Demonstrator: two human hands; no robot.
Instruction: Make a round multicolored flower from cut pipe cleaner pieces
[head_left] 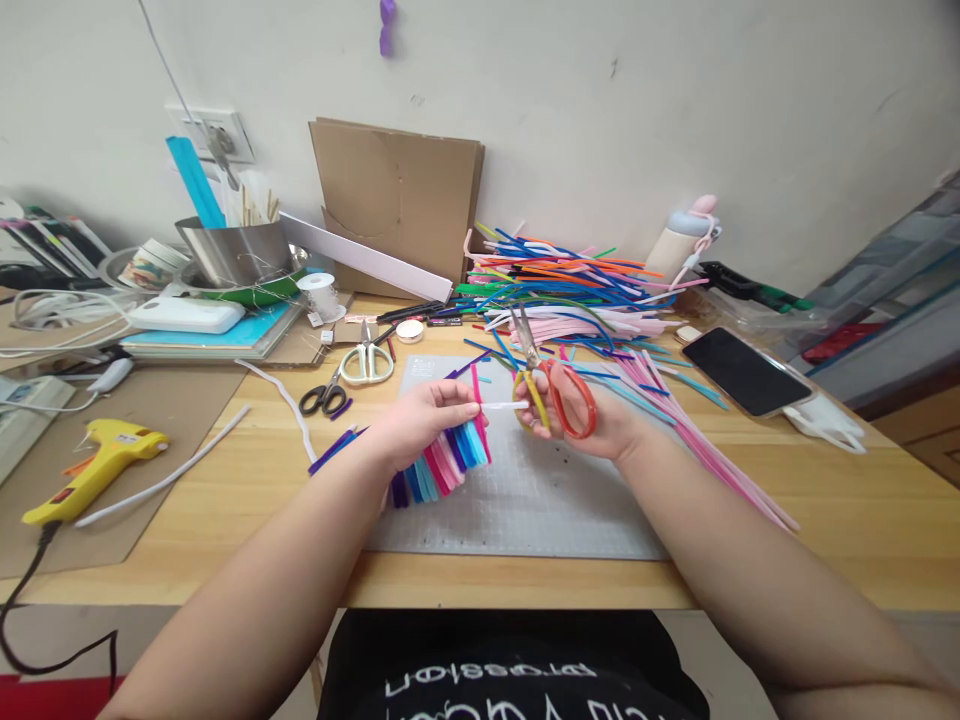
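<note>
Colourful stems [442,465] line a white strip [506,405] (right end bare, so probably unfinished) above the mat [555,515]; the left hand [416,415] has fingers pinching the strip, the right hand [606,412] fingers gripping scissors [549,377].

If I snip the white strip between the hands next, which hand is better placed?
Probably the right hand: it holds the scissors, close to the white strip, though their blades point toward the wall. The left hand grips the colorful bundle.
</note>
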